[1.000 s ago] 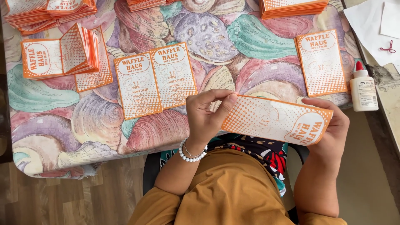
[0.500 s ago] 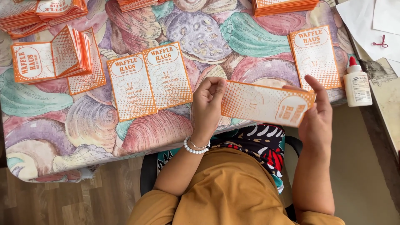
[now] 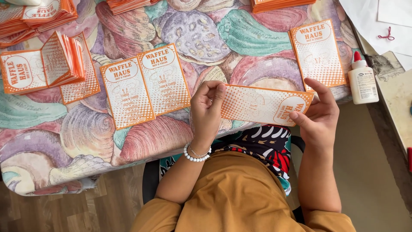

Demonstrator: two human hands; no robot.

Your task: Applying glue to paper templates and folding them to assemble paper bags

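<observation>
An orange-and-white printed paper leaflet [image 3: 262, 104] is held flat between both hands, just above the table's front edge. My left hand [image 3: 207, 111], with a white bead bracelet at the wrist, pinches its left end. My right hand [image 3: 318, 115] grips its right end with thumb on top. Left of my hands an unfolded leaflet [image 3: 145, 85] lies face up on the shell-patterned tablecloth [image 3: 64, 133]. Another single leaflet [image 3: 317, 52] lies beyond my right hand.
A fanned pile of folded leaflets [image 3: 47, 66] sits at the left; more orange stacks [image 3: 34, 15] line the far edge. A white glue bottle with a red cap [image 3: 362, 79] stands at the right table edge, with white papers [image 3: 377, 21] beyond.
Both hands have carried the leaflet up and away from my body toward the table, and it now lies more level.
</observation>
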